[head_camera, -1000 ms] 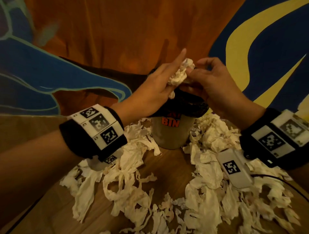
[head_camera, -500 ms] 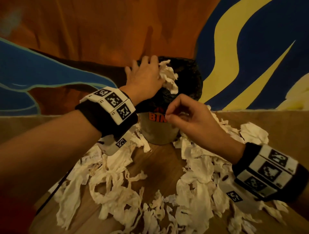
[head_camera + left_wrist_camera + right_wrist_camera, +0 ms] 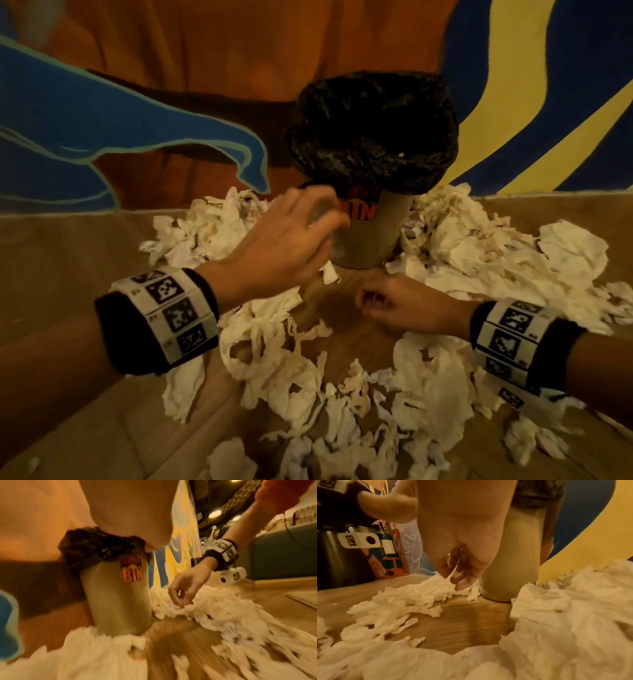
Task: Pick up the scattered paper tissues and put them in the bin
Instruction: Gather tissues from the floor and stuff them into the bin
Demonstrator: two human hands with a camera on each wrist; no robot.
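Note:
The bin (image 3: 366, 240) is a tan cylinder with an orange BIN label and a black liner (image 3: 373, 130) over its rim; it stands mid-table, also seen in the left wrist view (image 3: 116, 599). Torn white paper tissues (image 3: 274, 353) lie all around it. My left hand (image 3: 294, 240) hovers blurred in front of the bin, fingers spread, holding nothing. My right hand (image 3: 376, 303) is low at the bin's foot. Its fingertips (image 3: 184, 601) pinch a strand of tissue (image 3: 453, 573) at the pile's edge.
A big heap of tissues (image 3: 479, 260) fills the table right of the bin. Bare wood (image 3: 359, 342) shows between the hands. A painted blue, orange and yellow wall stands just behind. A green bottle (image 3: 387, 545) stands far left.
My left hand let the tissue wad go into the bin and dropped down in front of it. My right hand sank from the bin's rim to the tissues on the table.

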